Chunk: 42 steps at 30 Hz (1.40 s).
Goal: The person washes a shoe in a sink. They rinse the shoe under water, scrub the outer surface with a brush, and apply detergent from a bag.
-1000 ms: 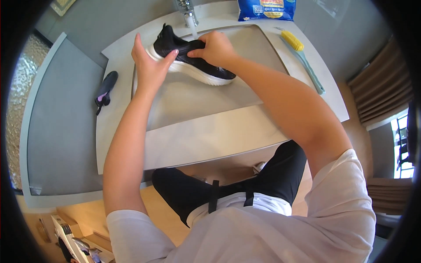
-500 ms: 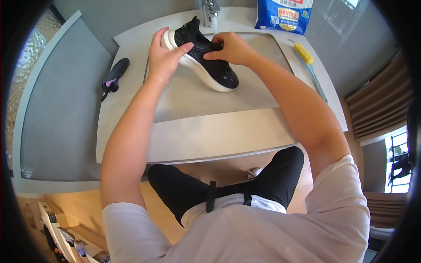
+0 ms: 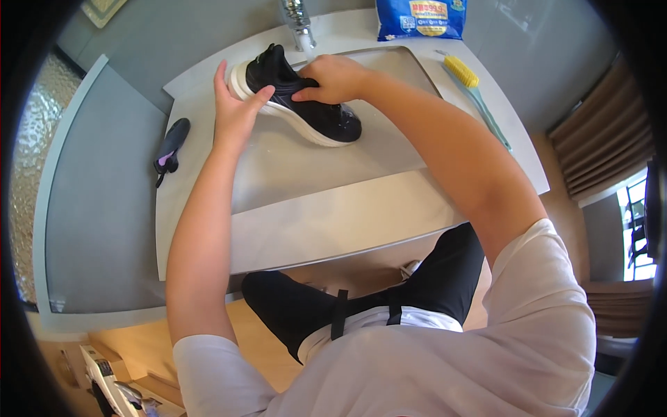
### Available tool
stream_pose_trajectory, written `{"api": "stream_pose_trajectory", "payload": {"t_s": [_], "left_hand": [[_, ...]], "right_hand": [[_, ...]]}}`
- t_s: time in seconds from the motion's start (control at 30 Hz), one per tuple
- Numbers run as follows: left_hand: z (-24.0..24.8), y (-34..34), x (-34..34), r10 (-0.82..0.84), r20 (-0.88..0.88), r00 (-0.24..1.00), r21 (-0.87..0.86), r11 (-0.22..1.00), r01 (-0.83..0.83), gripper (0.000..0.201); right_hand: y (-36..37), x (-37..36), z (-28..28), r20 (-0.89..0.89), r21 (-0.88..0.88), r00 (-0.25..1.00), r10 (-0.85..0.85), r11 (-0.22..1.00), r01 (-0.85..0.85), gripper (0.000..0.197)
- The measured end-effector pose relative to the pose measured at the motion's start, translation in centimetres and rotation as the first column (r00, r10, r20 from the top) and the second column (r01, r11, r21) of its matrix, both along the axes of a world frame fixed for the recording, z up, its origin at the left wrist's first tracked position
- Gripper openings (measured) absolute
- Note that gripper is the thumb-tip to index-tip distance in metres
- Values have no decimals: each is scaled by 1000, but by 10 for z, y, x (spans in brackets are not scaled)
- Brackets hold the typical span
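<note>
Between my two hands a black sneaker point(image 3: 323, 119) with a white sole is held over the sink basin point(image 3: 292, 167), its toe pointing right and toward me. My left hand point(image 3: 236, 111) grips the heel end, thumb lying along the side by the sole. My right hand point(image 3: 332, 80) pinches the upper near the shoe's opening; some of its fingers are hidden behind the shoe. Wet, shiny patches show on the toe. Just behind the right hand is the chrome faucet point(image 3: 297, 21), with water running from its spout.
A scrub brush point(image 3: 479, 97) with yellow bristles and a pale green handle lies on the right counter. At the back stands a blue-and-white bag point(image 3: 420, 19). On the left counter rests a black handheld object point(image 3: 171, 146) with a purple part. A grey partition point(image 3: 104, 194) borders the left side.
The view has shifted, so the counter appears slightly turned. Both hands still hold the sneaker, which stays near the faucet with its toe to the right.
</note>
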State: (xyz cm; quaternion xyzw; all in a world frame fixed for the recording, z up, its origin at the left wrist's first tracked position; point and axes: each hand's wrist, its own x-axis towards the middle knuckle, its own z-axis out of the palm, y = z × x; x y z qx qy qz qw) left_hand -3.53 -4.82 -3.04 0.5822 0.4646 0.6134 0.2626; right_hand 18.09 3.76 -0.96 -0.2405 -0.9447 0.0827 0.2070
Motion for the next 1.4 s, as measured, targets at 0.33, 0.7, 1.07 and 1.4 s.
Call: {"api": "stream_pose_trajectory", "payload": {"t_s": [0.33,0.7,1.07,1.4], "left_hand": [[4,-11,20,-77,-114,991,-455,890,17,81],[14,7,50,-172,-512,842,-505,853,-133,91],[16,11,104,201,56,978,-626,770,-122,63],[-2,12,78,172,297,939,-621,782,54,49]], "right_hand": [[3,19,-2,-100,21,967,-233,971,237,40],[12,13,6,155,-198,928,-340,909,366,44],[-26,13,35,252,-486,887,-386,742,461,24],[-34,6,29,143,-466,898,-415,773,431,28]]}}
